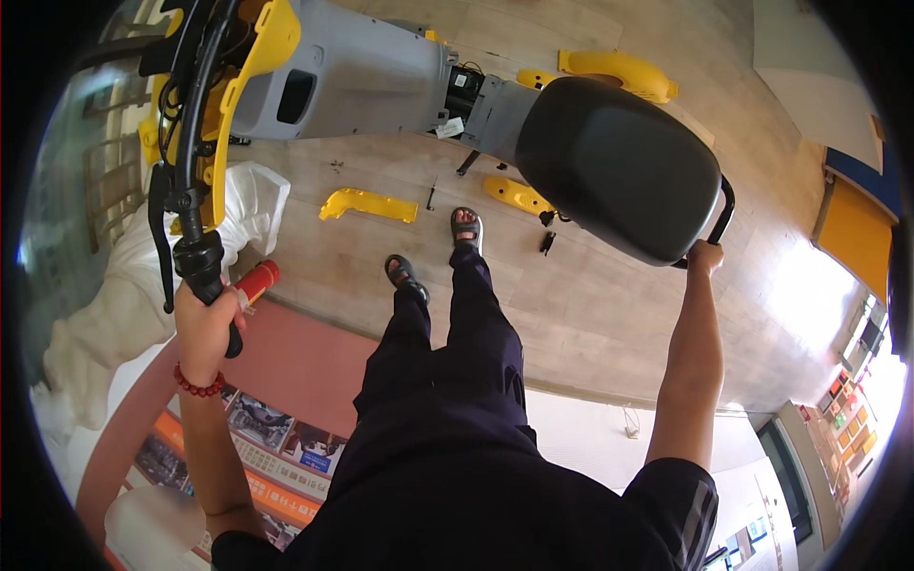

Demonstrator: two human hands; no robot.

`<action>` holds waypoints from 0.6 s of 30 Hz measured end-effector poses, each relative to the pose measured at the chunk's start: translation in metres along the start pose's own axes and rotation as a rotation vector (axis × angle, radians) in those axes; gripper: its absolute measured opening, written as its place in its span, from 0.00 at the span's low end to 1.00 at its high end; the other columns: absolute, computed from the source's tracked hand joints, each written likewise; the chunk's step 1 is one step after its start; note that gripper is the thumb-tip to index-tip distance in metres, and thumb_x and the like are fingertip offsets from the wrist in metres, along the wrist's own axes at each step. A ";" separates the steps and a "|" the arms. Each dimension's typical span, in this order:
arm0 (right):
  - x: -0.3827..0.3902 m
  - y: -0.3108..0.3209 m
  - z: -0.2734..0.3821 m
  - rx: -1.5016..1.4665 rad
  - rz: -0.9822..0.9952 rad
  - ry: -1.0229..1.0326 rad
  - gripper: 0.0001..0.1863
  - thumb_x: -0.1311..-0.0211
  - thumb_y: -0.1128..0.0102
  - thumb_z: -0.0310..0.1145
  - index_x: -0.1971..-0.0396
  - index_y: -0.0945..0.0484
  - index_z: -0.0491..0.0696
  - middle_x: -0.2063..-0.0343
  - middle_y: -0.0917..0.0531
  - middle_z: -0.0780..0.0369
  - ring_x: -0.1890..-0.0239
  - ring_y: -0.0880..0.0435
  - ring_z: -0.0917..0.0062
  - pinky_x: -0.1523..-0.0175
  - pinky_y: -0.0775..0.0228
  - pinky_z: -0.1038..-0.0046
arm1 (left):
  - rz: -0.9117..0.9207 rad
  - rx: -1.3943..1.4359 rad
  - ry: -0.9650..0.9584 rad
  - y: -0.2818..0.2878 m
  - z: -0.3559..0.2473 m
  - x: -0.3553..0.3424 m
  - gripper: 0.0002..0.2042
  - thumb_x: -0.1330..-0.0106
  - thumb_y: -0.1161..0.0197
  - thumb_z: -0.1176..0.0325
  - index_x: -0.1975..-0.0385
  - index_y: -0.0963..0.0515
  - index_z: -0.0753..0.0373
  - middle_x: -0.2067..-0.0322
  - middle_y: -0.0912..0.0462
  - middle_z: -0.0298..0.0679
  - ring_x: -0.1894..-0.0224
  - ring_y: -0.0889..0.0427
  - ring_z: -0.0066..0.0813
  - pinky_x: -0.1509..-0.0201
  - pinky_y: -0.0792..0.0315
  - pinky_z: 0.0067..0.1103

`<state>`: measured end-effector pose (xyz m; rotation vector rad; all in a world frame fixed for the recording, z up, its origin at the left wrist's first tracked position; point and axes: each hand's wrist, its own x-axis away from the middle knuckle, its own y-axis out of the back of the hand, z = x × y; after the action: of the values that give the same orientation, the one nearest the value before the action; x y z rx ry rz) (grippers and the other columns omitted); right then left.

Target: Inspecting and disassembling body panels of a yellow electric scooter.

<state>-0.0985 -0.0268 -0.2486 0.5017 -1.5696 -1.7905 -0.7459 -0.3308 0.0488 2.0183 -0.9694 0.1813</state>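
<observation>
A partly stripped scooter with a grey body [371, 81] stretches across in front of me. At its left end is a black handlebar [195, 181] with a brake lever [160, 238] and yellow panels [262, 52] around it. My left hand [208, 324] is wrapped round the handlebar's grip [233, 338], and a red bead bracelet circles that wrist. On the right, my right hand [703, 257] grips the black grab rail [725, 211] behind the black seat [619, 171]. The palm side of each hand is hidden.
Yellow panels lie on the floor [352, 285], including a curved strip [369, 204], an oval cover [517, 194] and a fender-like piece [619, 71]. Small black parts [547, 243] are near my feet. White wrapping [238, 205] and a red cylinder [255, 281] are by the handlebar.
</observation>
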 end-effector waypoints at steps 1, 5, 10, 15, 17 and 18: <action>0.003 0.003 0.003 0.028 -0.035 0.012 0.16 0.54 0.50 0.27 0.63 0.22 0.37 0.65 0.18 0.46 0.61 0.17 0.54 0.57 0.25 0.61 | -0.012 0.003 0.021 -0.001 -0.001 0.001 0.04 0.47 0.49 0.79 0.72 0.33 0.65 0.85 0.30 0.35 0.89 0.30 0.23 0.84 0.34 0.19; 0.010 0.011 0.013 -0.011 -0.050 0.001 0.17 0.54 0.50 0.28 0.62 0.21 0.41 0.63 0.17 0.49 0.59 0.18 0.55 0.54 0.27 0.61 | 0.006 0.047 -0.053 -0.004 -0.008 0.005 0.03 0.46 0.49 0.79 0.72 0.32 0.65 0.85 0.30 0.35 0.89 0.30 0.21 0.84 0.35 0.19; 0.013 0.010 0.012 0.008 -0.181 0.077 0.15 0.58 0.43 0.31 0.70 0.20 0.37 0.71 0.17 0.47 0.66 0.16 0.55 0.62 0.25 0.61 | 0.025 0.061 -0.065 0.000 -0.010 0.005 0.03 0.45 0.48 0.78 0.71 0.32 0.66 0.84 0.29 0.34 0.88 0.30 0.20 0.83 0.35 0.18; 0.020 0.010 0.015 0.053 -0.084 0.019 0.17 0.55 0.47 0.32 0.64 0.20 0.42 0.66 0.17 0.50 0.62 0.17 0.56 0.57 0.26 0.61 | -0.004 -0.015 -0.054 0.010 -0.004 -0.003 0.04 0.47 0.47 0.78 0.71 0.32 0.66 0.85 0.29 0.35 0.89 0.30 0.21 0.85 0.35 0.19; 0.026 0.011 0.016 0.056 -0.057 -0.001 0.17 0.53 0.49 0.32 0.62 0.20 0.43 0.64 0.17 0.51 0.59 0.17 0.57 0.55 0.26 0.61 | 0.004 -0.008 -0.046 0.012 -0.001 -0.005 0.04 0.47 0.47 0.79 0.72 0.31 0.66 0.85 0.29 0.35 0.89 0.30 0.21 0.85 0.35 0.19; 0.028 0.010 0.016 0.045 -0.065 -0.014 0.17 0.53 0.49 0.32 0.63 0.20 0.43 0.64 0.17 0.50 0.59 0.18 0.56 0.55 0.27 0.61 | -0.011 -0.041 -0.008 0.012 -0.001 -0.006 0.04 0.47 0.47 0.79 0.72 0.31 0.66 0.85 0.29 0.35 0.89 0.30 0.21 0.85 0.35 0.19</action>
<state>-0.1256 -0.0358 -0.2313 0.5690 -1.6237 -1.8140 -0.7587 -0.3308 0.0543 1.9886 -0.9594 0.1459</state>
